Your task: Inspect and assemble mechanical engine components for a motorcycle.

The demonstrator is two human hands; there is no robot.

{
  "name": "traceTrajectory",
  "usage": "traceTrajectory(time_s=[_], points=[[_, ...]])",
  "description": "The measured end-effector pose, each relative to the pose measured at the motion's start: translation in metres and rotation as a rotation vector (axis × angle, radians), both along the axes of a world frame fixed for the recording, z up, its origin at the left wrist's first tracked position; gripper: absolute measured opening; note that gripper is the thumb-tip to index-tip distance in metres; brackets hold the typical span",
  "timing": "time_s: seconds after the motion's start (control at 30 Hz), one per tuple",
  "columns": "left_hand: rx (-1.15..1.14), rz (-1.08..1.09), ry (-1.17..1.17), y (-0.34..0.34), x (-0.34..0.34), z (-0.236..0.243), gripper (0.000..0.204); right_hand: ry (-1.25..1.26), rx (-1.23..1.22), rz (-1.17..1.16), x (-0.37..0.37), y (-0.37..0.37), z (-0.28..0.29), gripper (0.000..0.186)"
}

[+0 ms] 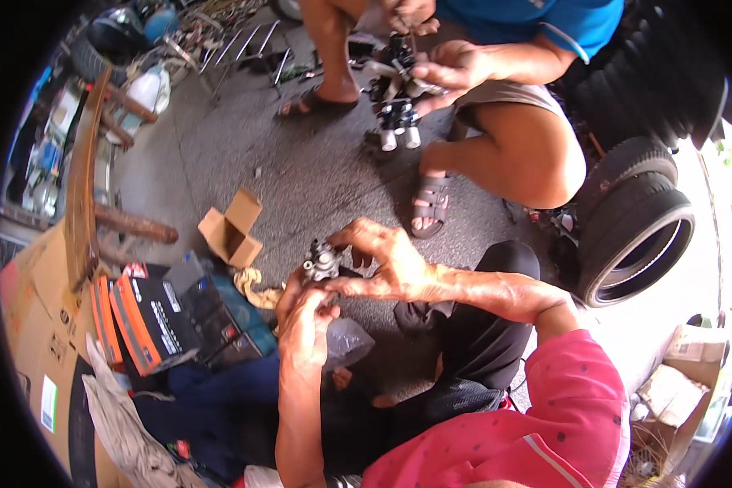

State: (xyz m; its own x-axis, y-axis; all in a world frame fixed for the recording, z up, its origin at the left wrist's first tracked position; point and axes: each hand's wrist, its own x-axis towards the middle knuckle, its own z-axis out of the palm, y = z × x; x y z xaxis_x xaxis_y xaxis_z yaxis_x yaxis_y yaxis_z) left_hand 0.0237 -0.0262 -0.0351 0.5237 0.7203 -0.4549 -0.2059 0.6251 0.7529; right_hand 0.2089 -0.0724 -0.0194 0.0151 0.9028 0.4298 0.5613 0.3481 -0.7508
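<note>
Between my two hands is a small silver-and-black metal machine part [324, 262] with round ports and a knob on top; its exact kind I cannot make out. My left hand [301, 321] supports it from below, fingers curled. From the right, my right hand [386, 264] grips it between thumb and curved forefinger. A clear plastic bag [348, 343] hangs just beneath my left hand. Across from me, a person in a blue shirt [504, 24] holds a larger black-and-silver mechanical assembly [398, 98] in both hands.
An opened small cardboard box [234, 229] lies on the grey floor [220, 154]. Black-and-orange boxes [154, 317] and a wooden frame [85, 179] stand at the left. Tyres [638, 236] are stacked at the right. The other person's sandalled foot [429, 207] is just beyond my right hand.
</note>
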Motion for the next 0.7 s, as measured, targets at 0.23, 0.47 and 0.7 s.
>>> traceTrajectory(time_s=[0.23,0.47,0.7], points=[[-0.142,0.119,-0.060,0.010,0.002,0.021,0.011,-0.111,-0.049,-0.018,0.000,-0.002,0.008,0.057],[-0.117,0.172,-0.059,0.019,-0.003,0.013,0.015,-0.187,-0.142,0.022,-0.001,-0.002,-0.007,0.057],[-0.126,0.189,-0.021,0.013,0.002,0.016,0.018,-0.154,-0.231,0.042,-0.003,-0.006,-0.010,0.055]])
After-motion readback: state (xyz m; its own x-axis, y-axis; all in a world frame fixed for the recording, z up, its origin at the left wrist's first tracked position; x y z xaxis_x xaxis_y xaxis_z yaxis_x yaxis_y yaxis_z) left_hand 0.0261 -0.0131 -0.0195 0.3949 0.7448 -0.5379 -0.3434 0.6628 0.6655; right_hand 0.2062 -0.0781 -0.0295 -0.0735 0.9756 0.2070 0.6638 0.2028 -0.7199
